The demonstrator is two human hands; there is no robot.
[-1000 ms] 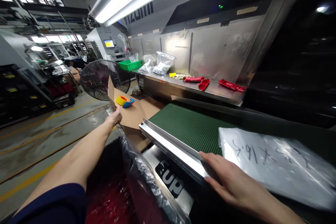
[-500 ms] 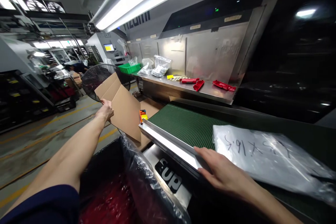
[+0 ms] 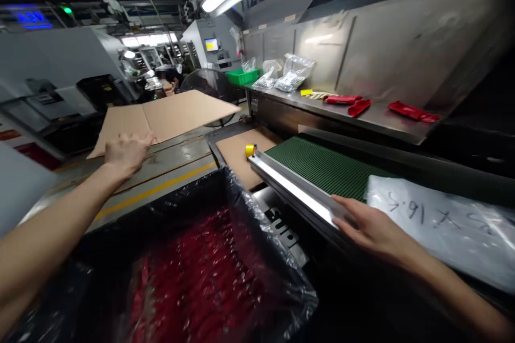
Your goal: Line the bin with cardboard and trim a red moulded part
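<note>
The lined bin of red parts fills the foreground, the green belt to its right. A cardboard sheet hangs nearly flat over the open floor — the left hand grips its near edge. The right hand lies flat, fingers spread, on the belt's metal rail, beside a plastic bag.

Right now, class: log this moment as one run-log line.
left hand: holds cardboard sheet, lifted flat | right hand: rests on conveyor rail | below: bag-lined bin of red parts

cardboard sheet | brown, flat, creased down the middle | held roughly level, apparently clear of the floor
</note>
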